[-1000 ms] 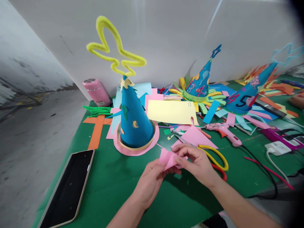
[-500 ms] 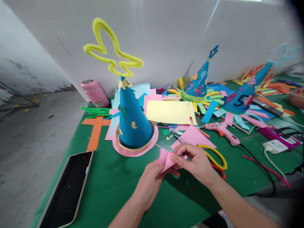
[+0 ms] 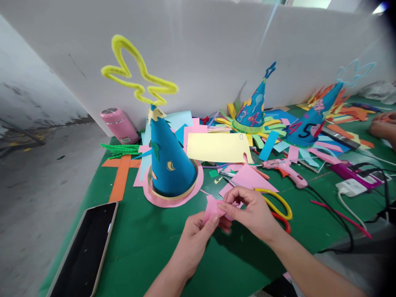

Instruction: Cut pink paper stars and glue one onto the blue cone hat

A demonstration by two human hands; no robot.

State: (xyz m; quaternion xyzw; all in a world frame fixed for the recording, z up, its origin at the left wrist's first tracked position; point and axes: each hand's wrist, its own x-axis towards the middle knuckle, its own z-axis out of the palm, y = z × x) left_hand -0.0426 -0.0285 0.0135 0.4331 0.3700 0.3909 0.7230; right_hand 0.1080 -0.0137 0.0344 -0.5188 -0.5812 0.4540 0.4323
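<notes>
Both hands close on one small piece of pink paper (image 3: 213, 209): the left hand (image 3: 195, 234) pinches its near left edge, thumb on top, while the right hand (image 3: 251, 211) nips it between thumb and fingertips on the other side. Fingers cover much of the paper, so its full outline and any folds are hard to make out; some left fingertips show just beneath it.

Just right of the grip lie scissors with yellow and red handles (image 3: 287, 205), partly hidden by the right hand; whether the two touch is unclear. Beyond the grip is a pink sheet (image 3: 252, 180), its near edge covered by the same hand.

Left of and beyond the grip stands a blue cone hat (image 3: 173, 167), hiding parts of the papers behind it. Farther left, a smartphone (image 3: 85, 247) is cut off by the bottom edge. Well right of the grip, a co-worker's hand (image 3: 385, 126) is cropped by the right edge, and what it holds cannot be told.
</notes>
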